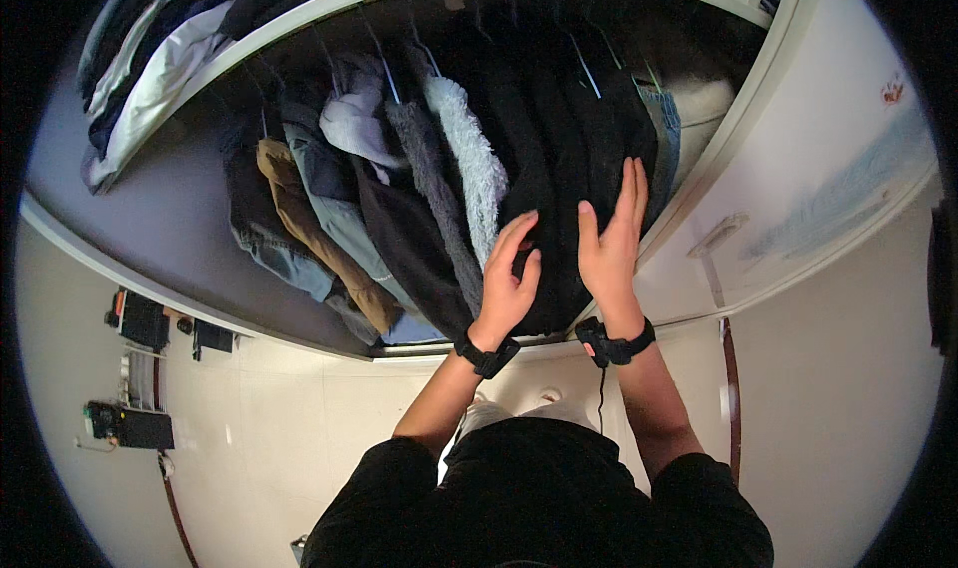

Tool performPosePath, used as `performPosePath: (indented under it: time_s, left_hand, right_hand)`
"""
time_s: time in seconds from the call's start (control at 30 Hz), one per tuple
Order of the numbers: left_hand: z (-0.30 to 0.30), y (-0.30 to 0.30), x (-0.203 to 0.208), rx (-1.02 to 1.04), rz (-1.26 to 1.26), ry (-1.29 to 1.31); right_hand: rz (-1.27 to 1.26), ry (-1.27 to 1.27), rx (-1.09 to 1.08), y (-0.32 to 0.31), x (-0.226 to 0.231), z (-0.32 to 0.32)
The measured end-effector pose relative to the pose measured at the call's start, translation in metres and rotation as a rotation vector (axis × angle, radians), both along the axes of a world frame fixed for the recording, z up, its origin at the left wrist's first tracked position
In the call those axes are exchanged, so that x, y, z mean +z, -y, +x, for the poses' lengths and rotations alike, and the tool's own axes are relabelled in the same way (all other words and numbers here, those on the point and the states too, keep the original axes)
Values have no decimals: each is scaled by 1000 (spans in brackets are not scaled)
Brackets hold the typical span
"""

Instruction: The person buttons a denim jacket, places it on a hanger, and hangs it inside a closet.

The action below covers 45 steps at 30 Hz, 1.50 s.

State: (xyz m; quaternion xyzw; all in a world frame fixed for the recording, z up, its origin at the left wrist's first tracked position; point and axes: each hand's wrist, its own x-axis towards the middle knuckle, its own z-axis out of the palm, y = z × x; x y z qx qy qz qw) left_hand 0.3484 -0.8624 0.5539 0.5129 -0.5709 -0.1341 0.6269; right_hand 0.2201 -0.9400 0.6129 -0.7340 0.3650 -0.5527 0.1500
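Note:
I stand at an open wardrobe with clothes hanging on a rail. My left hand [507, 279] lies with spread fingers against a black hanging garment [544, 139], its fingertips at the edge of a pale fluffy garment [477, 164]. My right hand [611, 239] is flat, fingers straight and together, pressed on the same black garment near a blue denim piece [667, 134]. Neither hand grips anything. Both wrists wear black bands.
Further left hang a grey fuzzy garment [429, 189], a white hooded top [354, 124], a brown garment [319, 244] and jeans [269, 249]. Folded clothes [150, 59] lie on the top shelf. A white wardrobe door [828, 159] stands at right. Dark devices [140, 318] sit on the floor at left.

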Motion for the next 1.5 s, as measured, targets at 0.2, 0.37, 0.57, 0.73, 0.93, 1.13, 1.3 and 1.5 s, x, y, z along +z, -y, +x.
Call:
performPosePath:
  time_s: [0.2, 0.37, 0.57, 0.73, 0.93, 1.13, 1.3, 1.5]
  left_hand:
    - [-5, 39, 26, 197, -81, 216]
    - [10, 62, 34, 245, -63, 157]
    - [17, 69, 49, 273, -230, 403]
    - [9, 84, 51, 106, -262, 629]
    - [17, 96, 56, 104, -286, 711]
    - [16, 93, 62, 233, -259, 727]
    - [18, 102, 66, 357, -292, 744]
    - [20, 108, 80, 264, -309, 751]
  right_hand:
    - [153, 117, 1, 33, -15, 24]
    - [176, 93, 127, 35, 0, 35]
    - [-157, 100, -414, 57, 4, 29]
    - [64, 359, -494, 83, -16, 28]
    - [462, 664, -340, 96, -18, 10]
    - [148, 236, -417, 97, -3, 14]
    - [401, 434, -210, 97, 4, 21]
    - [406, 382, -174, 110, 20, 28]
